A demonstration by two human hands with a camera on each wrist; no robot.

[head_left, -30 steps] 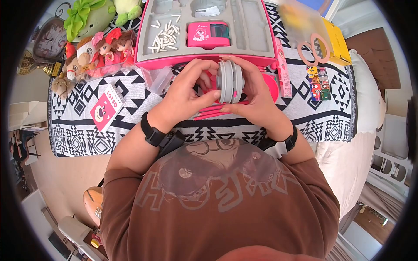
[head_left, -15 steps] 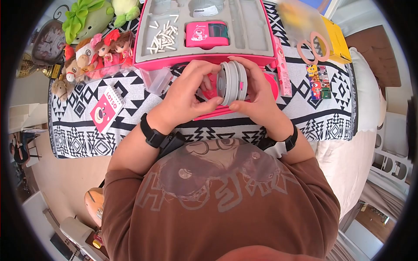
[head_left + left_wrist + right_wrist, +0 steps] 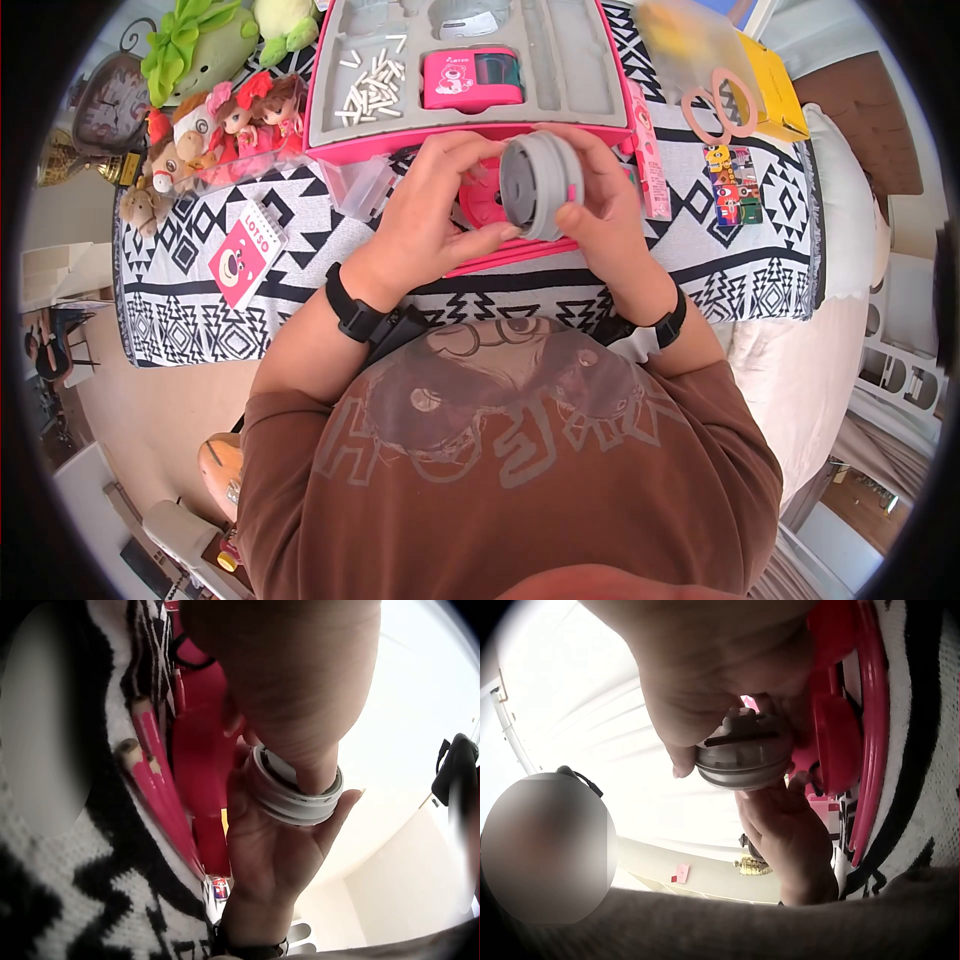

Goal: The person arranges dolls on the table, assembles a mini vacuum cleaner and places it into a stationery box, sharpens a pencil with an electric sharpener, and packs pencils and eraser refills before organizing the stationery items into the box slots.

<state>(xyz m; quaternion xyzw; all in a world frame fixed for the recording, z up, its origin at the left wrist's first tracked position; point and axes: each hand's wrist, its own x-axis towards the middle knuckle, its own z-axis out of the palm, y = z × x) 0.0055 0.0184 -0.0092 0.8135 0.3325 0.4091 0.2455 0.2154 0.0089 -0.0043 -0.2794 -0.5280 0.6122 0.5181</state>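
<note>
While gripped by left hand (image 3: 425,215) and right hand (image 3: 600,215) before pink case (image 3: 325,90): gray spool (image 3: 535,185), light, rigid, smooth; best taken by rims.

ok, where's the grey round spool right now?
Head view, centre: the grey spool is held above the patterned cloth, between the left hand and right hand, just in front of the pink tray.

Grey round case (image 3: 744,754) — two-handed grip
</note>
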